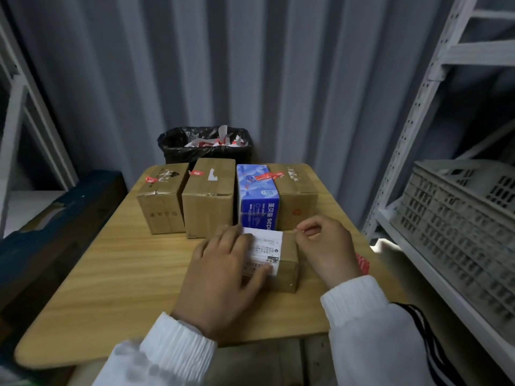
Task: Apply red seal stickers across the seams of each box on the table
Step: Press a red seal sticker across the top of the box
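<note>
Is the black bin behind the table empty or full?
Nearly full: white and red paper scraps pile up to the rim of the bin, one strip poking above it.

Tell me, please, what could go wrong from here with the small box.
The white label and the left hand cover the top of the small box, so a seal may miss the seam. The red stickers lie at the table edge by the right hand; the sleeve might sweep them off.
</note>
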